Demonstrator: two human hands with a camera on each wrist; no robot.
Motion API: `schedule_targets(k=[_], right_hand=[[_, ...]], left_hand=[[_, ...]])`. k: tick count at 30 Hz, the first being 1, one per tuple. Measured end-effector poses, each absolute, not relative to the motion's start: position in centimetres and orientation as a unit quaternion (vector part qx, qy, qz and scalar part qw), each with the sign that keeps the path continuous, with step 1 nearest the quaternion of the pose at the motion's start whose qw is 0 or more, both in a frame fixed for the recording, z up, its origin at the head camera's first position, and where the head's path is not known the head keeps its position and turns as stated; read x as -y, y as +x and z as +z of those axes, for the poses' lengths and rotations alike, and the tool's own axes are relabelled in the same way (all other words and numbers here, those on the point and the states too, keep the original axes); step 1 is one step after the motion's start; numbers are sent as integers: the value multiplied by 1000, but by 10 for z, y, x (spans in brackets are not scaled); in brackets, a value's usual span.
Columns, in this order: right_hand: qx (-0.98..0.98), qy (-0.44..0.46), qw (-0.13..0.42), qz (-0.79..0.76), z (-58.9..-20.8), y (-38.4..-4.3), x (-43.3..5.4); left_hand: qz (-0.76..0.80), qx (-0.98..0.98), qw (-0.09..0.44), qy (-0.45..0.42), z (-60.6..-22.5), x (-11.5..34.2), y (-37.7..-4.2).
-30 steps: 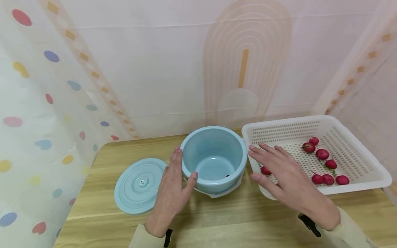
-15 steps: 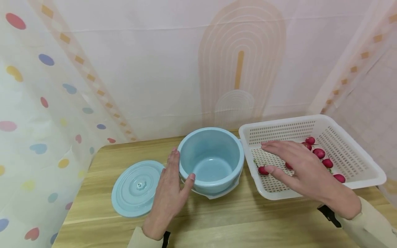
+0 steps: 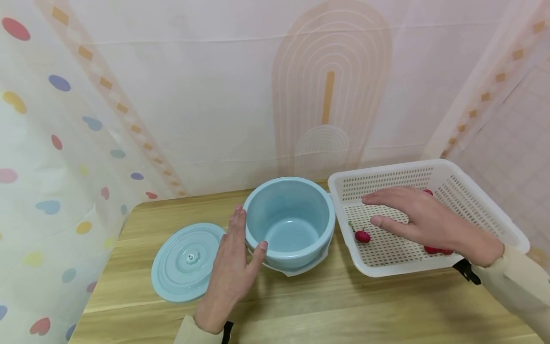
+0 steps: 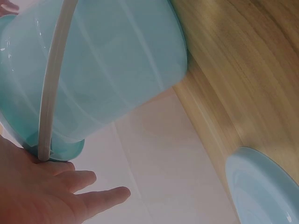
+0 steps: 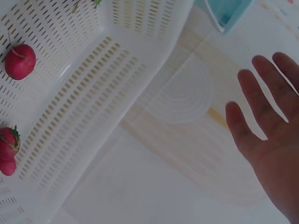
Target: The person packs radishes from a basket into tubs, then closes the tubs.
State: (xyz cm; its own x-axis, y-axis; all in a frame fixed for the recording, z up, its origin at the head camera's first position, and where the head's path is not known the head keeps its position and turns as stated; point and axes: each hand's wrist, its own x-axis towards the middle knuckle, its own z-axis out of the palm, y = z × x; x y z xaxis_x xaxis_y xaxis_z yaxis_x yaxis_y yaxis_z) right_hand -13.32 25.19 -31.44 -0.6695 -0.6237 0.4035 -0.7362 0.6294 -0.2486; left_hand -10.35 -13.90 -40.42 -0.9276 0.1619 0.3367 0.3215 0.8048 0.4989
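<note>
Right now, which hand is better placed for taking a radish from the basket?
Probably the right hand: it hovers open over the basket, near a radish. The left hand is at the bucket, farther away.

A round, light-blue bucket (image 3: 289, 259) stands upright and uncovered on a wooden table (image 3: 322, 310), its smooth inner floor visible; its pale handle (image 4: 52, 74) hangs down around the front. The left hand (image 3: 229, 263) rests against the bucket's left side near the rim. A matching round lid (image 3: 188, 279), ringed and with a small central knob, lies flat to the left. Just right of the bucket sits a white rectangular basket (image 3: 399, 270) with slotted walls. Above it hovers the right hand (image 3: 418, 215), fingers extended, near a single red radish (image 3: 363, 236); other radishes (image 5: 20, 61) lie farther right, partly hidden.
</note>
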Motion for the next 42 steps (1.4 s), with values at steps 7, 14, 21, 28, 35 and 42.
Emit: schedule_targets(k=[7, 14, 21, 28, 35, 42], right_hand=[[903, 370, 39, 214, -320, -149, -255], [904, 371, -14, 214, -326, -167, -259], [912, 342, -73, 212, -329, -179, -261], [903, 310, -153, 254, -341, -193, -265], [886, 302, -212, 281, -361, -206, -269], [862, 307, -259, 311, -377, -212, -268]], left_hand=[[-285, 938, 149, -131, -405, 139, -104], [-284, 939, 148, -130, -405, 140, -104], [-281, 940, 146, -129, -405, 139, -104], [-280, 941, 143, -128, -405, 139, -103], [-280, 942, 136, -126, -404, 139, -102], [-282, 941, 141, -126, -405, 139, -101]])
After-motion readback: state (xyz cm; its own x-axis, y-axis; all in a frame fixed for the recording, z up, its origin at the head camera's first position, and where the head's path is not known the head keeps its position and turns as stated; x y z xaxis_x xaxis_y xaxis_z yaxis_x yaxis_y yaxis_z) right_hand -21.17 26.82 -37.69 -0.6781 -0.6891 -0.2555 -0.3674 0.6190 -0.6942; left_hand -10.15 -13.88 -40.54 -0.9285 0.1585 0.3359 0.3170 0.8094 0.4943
